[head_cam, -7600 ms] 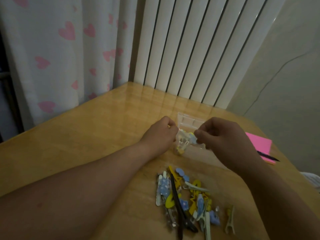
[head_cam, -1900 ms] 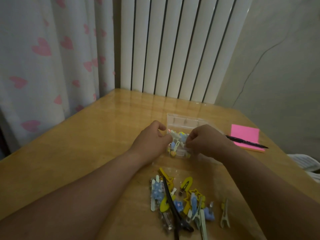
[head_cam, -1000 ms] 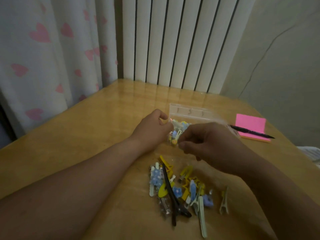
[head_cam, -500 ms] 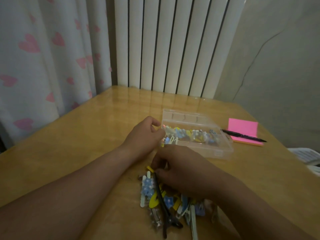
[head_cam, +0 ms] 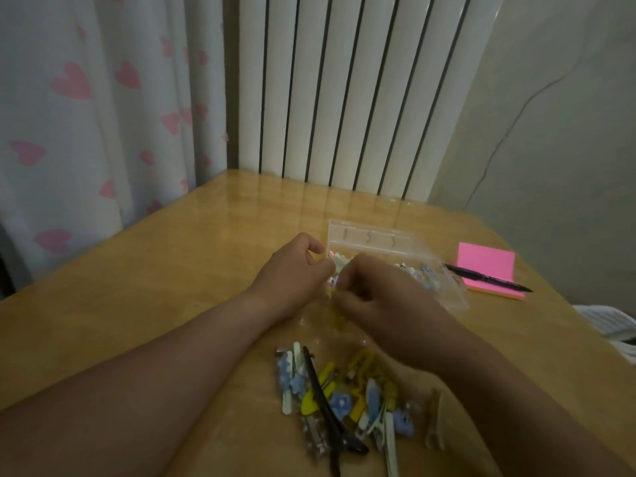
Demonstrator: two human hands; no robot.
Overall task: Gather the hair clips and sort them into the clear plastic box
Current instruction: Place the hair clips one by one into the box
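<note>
A clear plastic box (head_cam: 375, 241) lies open on the wooden table, with several small clips inside at its right end. My left hand (head_cam: 292, 273) rests at the box's left end, fingers curled on its edge. My right hand (head_cam: 378, 297) is closed on a yellow hair clip (head_cam: 335, 313) that hangs just in front of the box's left end. A pile of hair clips (head_cam: 344, 397), blue, yellow, white and one long black, lies nearer me on the table.
A pink sticky-note pad (head_cam: 487, 271) with a black pen (head_cam: 488, 278) across it lies right of the box. A white radiator (head_cam: 344, 91) and a heart-print curtain (head_cam: 86, 108) stand behind the table. White cloth (head_cam: 605, 325) shows at the right edge.
My right hand was down on the pile half a second ago; it has risen back to the box's left end with a yellow clip. My left hand has stayed at the box.
</note>
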